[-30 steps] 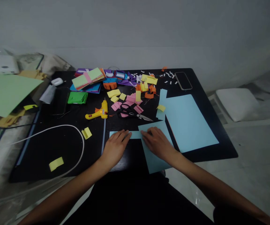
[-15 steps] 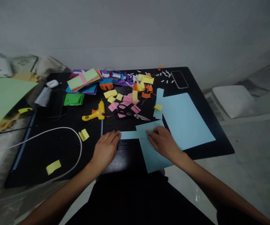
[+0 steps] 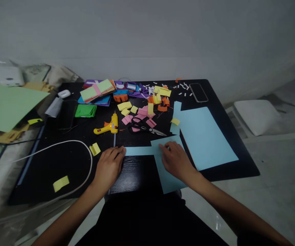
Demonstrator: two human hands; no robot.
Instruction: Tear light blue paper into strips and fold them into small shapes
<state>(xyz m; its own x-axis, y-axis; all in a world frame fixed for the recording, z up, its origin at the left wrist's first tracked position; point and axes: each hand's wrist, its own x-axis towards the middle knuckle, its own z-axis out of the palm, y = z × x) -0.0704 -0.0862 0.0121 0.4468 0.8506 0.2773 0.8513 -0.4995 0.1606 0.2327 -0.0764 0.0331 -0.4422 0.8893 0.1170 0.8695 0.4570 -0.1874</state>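
Observation:
My left hand (image 3: 109,168) has its fingers together at the left end of a narrow light blue paper strip (image 3: 138,151), pinching or pressing it near the table edge. The strip runs right to a light blue paper sheet (image 3: 163,174), meeting its upper left part. Over that sheet is my right hand (image 3: 176,160), its index finger stretched out and the other fingers bent, with nothing visible in its grasp. Beyond the strip lie black-handled scissors (image 3: 151,130), blades pointing right. A yellow hot glue gun (image 3: 109,125) rests farther left.
A larger light blue sheet (image 3: 209,136) lies on the right. Pink paper pieces (image 3: 139,116), a stack of coloured paper (image 3: 98,90) and a phone (image 3: 198,92) are toward the back. A white cable (image 3: 89,167) loops across the table's (image 3: 45,160) left side.
My left hand has slid left, baring more of the strip. The right hand's fingers have bent, leaving the index finger out. The whole view has shifted slightly.

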